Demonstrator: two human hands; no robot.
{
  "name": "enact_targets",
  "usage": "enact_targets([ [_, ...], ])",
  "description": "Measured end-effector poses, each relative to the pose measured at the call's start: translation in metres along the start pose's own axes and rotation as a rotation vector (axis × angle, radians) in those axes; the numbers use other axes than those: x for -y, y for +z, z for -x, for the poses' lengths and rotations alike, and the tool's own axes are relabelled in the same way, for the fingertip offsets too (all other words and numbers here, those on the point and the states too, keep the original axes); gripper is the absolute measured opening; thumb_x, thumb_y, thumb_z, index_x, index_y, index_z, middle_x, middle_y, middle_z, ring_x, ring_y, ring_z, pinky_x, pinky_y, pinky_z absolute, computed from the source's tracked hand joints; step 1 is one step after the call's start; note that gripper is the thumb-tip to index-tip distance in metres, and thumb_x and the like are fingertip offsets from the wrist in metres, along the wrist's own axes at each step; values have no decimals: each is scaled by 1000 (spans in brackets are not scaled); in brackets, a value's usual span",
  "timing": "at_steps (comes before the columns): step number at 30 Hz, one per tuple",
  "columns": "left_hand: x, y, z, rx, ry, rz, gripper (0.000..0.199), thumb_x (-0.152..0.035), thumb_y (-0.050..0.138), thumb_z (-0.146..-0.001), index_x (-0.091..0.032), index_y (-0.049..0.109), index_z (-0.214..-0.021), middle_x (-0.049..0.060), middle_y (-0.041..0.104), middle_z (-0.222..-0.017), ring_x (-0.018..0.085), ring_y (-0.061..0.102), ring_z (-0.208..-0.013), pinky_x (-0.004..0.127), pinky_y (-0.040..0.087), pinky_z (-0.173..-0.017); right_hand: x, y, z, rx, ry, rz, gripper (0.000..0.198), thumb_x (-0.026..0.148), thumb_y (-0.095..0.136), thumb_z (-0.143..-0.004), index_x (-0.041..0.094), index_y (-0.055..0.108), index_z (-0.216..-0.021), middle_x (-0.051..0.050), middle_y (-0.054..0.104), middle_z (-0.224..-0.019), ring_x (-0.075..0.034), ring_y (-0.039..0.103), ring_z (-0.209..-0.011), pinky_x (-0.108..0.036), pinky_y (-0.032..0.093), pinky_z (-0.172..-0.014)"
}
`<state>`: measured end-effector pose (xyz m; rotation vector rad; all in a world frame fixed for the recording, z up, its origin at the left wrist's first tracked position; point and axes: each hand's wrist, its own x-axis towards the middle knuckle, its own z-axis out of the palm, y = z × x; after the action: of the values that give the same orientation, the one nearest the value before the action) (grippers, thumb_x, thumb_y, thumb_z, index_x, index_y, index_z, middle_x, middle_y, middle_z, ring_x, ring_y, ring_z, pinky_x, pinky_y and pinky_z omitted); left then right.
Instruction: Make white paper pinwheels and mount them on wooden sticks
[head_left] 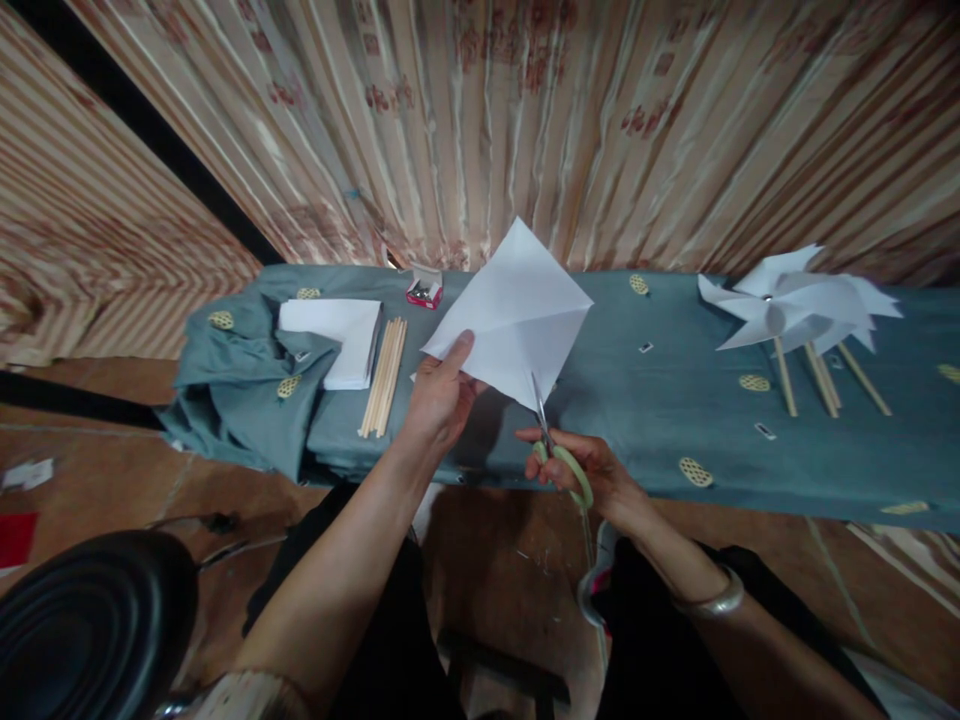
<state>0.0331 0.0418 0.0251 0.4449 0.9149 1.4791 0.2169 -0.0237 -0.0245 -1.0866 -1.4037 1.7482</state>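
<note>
A square sheet of white paper (517,300) with crease lines is held up in front of me, one corner pointing away. My left hand (444,395) pinches its left corner, thumb on top. In my right hand (574,465) is a pair of scissors (576,478) with pale green handles, fingers through the loops. The scissor blades point up and meet the paper's near corner. Whether the blades have cut into the paper I cannot make out.
Left on the green cloth-covered table (600,400) lie folded white paper (352,340), several wooden sticks (384,378) and a small red-and-white box (425,287) of metal pieces. White paper pinwheels (799,300) on sticks lie at right. A round black stool (97,620) stands lower left.
</note>
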Motion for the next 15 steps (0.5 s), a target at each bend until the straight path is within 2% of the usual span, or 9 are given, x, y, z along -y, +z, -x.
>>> enact_targets([
  [7, -2, 1, 2, -14, -13, -10, 11, -21, 70, -79, -17, 66, -89, 6, 75, -86, 19, 70, -98, 27, 56, -82, -5, 2, -1, -29, 22, -13, 57, 55, 70, -74, 16, 67, -115, -2, 63, -74, -11, 51, -61, -24, 41, -55],
  [15, -3, 1, 0, -43, -10, 1, 12, -20, 71, -78, -16, 65, -86, 5, 74, -82, 20, 71, -96, 29, 56, -82, -7, 6, -3, -83, 68, -56, 57, 52, 75, -70, 15, 69, -113, -1, 62, -70, -10, 50, -58, -23, 38, -51],
])
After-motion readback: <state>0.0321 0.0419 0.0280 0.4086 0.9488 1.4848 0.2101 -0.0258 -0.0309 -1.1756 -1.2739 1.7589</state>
